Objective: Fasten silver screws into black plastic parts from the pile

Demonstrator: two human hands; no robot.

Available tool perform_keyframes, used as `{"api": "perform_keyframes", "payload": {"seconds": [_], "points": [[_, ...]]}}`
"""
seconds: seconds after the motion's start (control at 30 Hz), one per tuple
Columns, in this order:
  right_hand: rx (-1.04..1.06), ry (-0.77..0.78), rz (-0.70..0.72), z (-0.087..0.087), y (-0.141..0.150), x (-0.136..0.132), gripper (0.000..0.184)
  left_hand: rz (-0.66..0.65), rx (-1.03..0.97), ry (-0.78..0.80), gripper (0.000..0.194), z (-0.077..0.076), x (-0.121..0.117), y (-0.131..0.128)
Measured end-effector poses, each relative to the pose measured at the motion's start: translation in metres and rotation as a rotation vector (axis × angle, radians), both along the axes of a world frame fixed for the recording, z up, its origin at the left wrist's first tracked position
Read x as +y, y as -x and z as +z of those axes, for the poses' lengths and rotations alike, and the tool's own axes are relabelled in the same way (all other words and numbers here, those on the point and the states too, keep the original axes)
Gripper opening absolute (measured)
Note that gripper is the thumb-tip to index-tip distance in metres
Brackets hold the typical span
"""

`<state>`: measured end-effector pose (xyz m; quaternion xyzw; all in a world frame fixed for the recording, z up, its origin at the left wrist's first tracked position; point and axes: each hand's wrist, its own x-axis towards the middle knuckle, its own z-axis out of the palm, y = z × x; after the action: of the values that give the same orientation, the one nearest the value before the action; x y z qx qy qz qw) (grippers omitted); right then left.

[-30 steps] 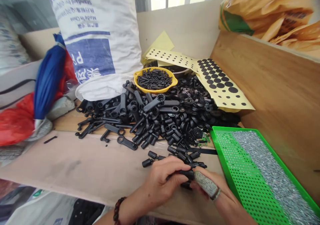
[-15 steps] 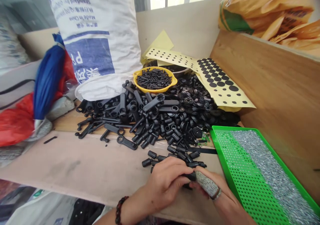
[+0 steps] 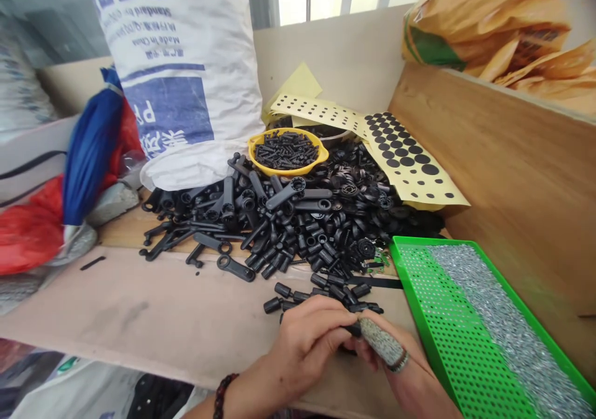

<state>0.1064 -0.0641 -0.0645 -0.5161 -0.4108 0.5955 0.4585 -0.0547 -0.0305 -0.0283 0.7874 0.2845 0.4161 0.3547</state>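
Close to the table's front edge, my left hand (image 3: 310,338) pinches a small black plastic part (image 3: 355,329) between thumb and fingers. My right hand (image 3: 405,369) meets it from the other side, fingers curled in at the same part. A speckled grey sleeve (image 3: 382,339) covers one right finger. Most of the part is hidden by the fingers, so its full shape does not show. Just beyond the hands lie several loose black cylindrical pieces (image 3: 282,289), some with a thinner stem.
A heap of black plastic crank handles (image 3: 236,267) and round parts spreads behind. A yellow basket (image 3: 254,161) of black screw-like pieces stands there, with sticker sheets (image 3: 410,189) beside it. At right is a green perforated tray (image 3: 421,288) of small metal pieces; a white sack (image 3: 228,65) stands behind.
The view has shifted slightly. Both hands stay together on the black plastic part, with only a small change in the right hand's angle.
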Motion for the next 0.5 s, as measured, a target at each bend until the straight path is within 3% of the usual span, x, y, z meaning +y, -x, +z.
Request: {"api": "perform_keyframes", "payload": {"seconds": [0.07,0.17,0.27,0.37,0.5], "points": [[-0.092,-0.138,0.065,-0.002,-0.004,-0.002,0.041,0.037,0.016,0.081,0.023,-0.001,0.001,0.000],[-0.321,-0.518,0.165,-0.002,-0.010,-0.005,0.028,0.059,0.108,0.209,0.029,-0.005,0.001,0.001],[-0.509,-0.755,0.150,-0.003,-0.012,-0.005,0.021,0.051,0.125,0.289,0.034,-0.008,0.000,0.002],[-0.548,-0.770,0.142,-0.005,-0.012,-0.004,0.021,0.064,0.056,0.280,0.039,-0.012,-0.002,0.000],[-0.362,-0.503,0.157,-0.010,-0.009,-0.009,0.034,0.078,-0.027,0.183,0.031,-0.011,-0.006,-0.004]]}}
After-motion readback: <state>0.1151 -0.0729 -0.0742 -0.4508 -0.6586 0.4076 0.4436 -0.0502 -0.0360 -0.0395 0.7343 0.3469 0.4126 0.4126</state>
